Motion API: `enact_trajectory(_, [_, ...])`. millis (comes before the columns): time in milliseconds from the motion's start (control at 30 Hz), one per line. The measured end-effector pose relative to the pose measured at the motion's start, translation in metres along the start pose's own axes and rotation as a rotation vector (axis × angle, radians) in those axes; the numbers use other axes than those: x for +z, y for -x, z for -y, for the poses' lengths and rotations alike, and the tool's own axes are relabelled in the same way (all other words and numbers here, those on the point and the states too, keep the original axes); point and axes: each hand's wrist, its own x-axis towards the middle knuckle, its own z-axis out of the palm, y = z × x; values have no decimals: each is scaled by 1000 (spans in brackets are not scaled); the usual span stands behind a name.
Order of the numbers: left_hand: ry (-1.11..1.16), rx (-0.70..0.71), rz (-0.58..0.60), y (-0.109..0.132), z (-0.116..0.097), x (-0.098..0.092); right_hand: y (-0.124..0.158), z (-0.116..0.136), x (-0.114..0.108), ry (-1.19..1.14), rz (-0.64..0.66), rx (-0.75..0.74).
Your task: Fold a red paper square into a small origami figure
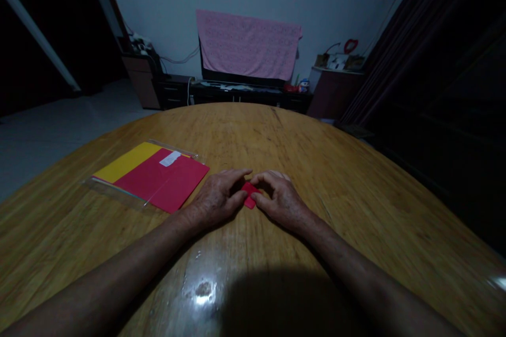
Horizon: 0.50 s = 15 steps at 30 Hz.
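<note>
A small folded piece of red paper (250,202) lies between my two hands on the wooden table. My left hand (219,194) grips its left side, thumb in front and fingers behind. From the right, my right hand (279,195) pinches the paper with its thumb and curled fingers. Parts of the paper are hidden under the fingertips. To the left of my left hand, close to the wrist, rests a stack of red and yellow paper sheets (146,181), partly in a clear plastic sleeve with a white label.
The round wooden table (253,131) fills the foreground. Beyond its far edge stands a low dark cabinet (253,98) with a screen under a pink cloth (249,45). A side cabinet (336,92) with small items stands at right, near a dark curtain (389,42).
</note>
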Motion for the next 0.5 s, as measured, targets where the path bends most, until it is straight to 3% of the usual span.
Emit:
enact_trajectory(100, [242,-154,-12,-2,-3,4,0,-1,4,-85,-30,29])
enact_trajectory(267, [744,-438,-191,-8,-10,6,-3,2,11,-318,-146,240])
enact_trajectory(367, [896,-588,-268,-12,-20,5,-6,9,13,-495,-164,335])
enact_trajectory(500, [1011,-644,-345,-14,-29,7,-9,22,10,-719,-100,356])
